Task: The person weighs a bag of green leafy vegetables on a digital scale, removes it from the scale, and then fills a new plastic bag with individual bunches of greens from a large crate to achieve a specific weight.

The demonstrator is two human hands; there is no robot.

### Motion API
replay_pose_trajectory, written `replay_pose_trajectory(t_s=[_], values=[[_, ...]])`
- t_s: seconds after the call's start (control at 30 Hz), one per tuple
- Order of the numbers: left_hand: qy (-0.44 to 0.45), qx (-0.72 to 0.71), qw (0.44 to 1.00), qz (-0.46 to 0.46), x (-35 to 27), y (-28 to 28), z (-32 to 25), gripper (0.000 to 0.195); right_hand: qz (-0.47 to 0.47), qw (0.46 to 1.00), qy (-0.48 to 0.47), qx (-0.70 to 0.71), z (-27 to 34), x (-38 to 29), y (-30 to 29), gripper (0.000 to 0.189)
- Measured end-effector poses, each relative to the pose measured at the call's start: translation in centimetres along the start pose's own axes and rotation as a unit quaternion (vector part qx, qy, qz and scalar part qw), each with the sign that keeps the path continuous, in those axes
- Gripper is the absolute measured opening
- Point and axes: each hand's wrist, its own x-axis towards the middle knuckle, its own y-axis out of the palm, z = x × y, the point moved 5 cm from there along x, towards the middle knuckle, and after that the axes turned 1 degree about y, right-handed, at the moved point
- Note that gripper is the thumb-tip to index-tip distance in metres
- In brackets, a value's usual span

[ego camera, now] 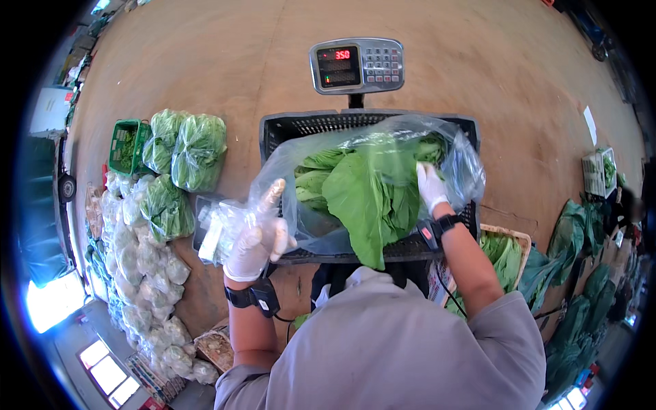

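Observation:
My left hand, in a white glove, is at the left side of a clear plastic bag. Its index finger points up along the bag's edge while the other fingers curl at the plastic. My gloved right hand grips a bunch of leafy greens by its right side, at the bag's mouth. Large leaves droop towards me over the near rim of a black plastic crate. More greens lie inside the bag, which rests in the crate. Plastic partly covers the stem end.
Beyond the crate stands a scale display with lit red digits. Bagged greens, a green crate and many white-looking filled bags are on the left. A tray of greens sits by my right arm; a clear packet lies beside my left hand.

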Motion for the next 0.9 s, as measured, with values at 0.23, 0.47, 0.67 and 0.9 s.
replay_pose_trajectory(t_s=[0.23,0.47,0.67,0.9], values=[[-0.095,0.019,0.995,-0.025,0.3,-2.8,-1.1,0.062,0.436,0.838,-0.229,-0.236,-3.5,-13.9,-1.6,0.035],[-0.110,0.000,0.992,0.060,-0.1,-3.3,-1.5,0.069,0.398,0.828,-0.181,-0.350,-0.9,-15.6,-10.7,0.030],[-0.014,-0.116,0.991,0.065,-0.9,-2.2,-0.2,0.094,0.293,0.920,-0.256,-0.037,5.5,-10.6,-9.6,0.063],[-0.093,-0.073,0.988,0.099,0.2,1.4,-0.6,0.096,0.105,0.950,0.089,0.279,0.5,1.5,6.8,0.101]])
